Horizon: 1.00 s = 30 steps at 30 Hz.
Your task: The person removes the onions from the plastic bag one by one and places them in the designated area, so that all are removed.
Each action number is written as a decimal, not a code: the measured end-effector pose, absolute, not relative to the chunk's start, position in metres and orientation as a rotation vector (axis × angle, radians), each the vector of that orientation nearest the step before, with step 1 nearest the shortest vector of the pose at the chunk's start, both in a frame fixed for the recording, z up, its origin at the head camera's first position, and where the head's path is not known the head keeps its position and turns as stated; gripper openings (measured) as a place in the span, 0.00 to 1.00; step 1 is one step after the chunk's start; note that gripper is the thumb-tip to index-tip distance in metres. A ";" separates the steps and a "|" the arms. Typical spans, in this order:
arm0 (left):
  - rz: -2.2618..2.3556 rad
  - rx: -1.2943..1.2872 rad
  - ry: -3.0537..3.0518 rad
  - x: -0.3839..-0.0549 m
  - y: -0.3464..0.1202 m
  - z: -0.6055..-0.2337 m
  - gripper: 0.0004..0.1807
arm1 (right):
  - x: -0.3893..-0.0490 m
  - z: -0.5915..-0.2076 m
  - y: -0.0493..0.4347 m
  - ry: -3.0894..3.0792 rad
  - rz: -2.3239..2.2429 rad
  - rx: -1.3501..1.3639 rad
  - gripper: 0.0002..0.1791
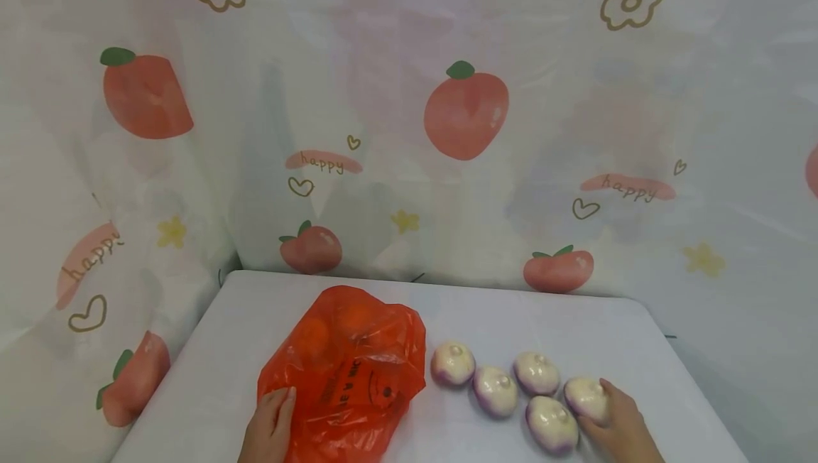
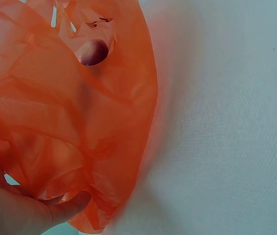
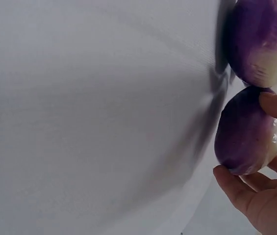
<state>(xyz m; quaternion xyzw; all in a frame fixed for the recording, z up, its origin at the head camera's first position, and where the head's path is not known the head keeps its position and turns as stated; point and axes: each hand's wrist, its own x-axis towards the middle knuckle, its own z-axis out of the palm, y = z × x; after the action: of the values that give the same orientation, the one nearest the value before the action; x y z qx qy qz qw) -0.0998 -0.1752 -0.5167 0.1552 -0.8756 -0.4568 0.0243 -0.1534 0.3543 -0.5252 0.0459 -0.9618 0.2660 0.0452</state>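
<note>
My left hand (image 1: 267, 426) pinches the near left edge of a red plastic bag (image 1: 364, 392) between thumb and fingers. Orange round shapes show through the far part of the bag, which has black print on it. On the right, my right hand (image 1: 623, 424) grips a purple-and-white turnip (image 1: 588, 399), thumb on one side and fingers on the other, as the right wrist view shows. Right beside it is a second turnip (image 1: 552, 425). Through a gap in the bag, the left wrist view shows a purple-and-white turnip (image 2: 94, 52).
Between bag and right hand lie more turnips: one nearest the bag (image 1: 453, 363), another (image 1: 495, 392) and a third (image 1: 537, 373) farther back. All rest on a white-covered table (image 1: 607, 321). A fruit-printed curtain (image 1: 383, 94) hangs behind and along the left side.
</note>
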 end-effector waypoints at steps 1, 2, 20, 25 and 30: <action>-1.404 0.469 -2.710 -0.100 -0.175 -0.517 0.34 | -0.153 -0.526 0.354 -2.939 0.814 0.150 0.43; -1.398 0.457 -2.710 -0.100 -0.175 -0.516 0.34 | -0.153 -0.527 0.354 -2.943 0.809 0.157 0.43; -1.390 0.466 -2.710 -0.101 -0.177 -0.520 0.33 | -0.155 -0.534 0.353 -2.954 0.840 0.131 0.43; -1.387 0.462 -2.705 -0.100 -0.177 -0.520 0.35 | -0.156 -0.535 0.352 -2.975 0.822 0.097 0.45; -1.399 0.481 -2.705 -0.100 -0.176 -0.519 0.36 | -0.155 -0.534 0.351 -2.958 0.816 0.093 0.45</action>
<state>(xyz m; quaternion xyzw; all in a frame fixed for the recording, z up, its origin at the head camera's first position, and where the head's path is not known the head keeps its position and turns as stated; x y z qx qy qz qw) -0.1005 -0.1755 -0.5191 0.1558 -0.8770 -0.4536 0.0292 -0.1550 0.3514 -0.5339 0.0303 -0.9630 0.2655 0.0358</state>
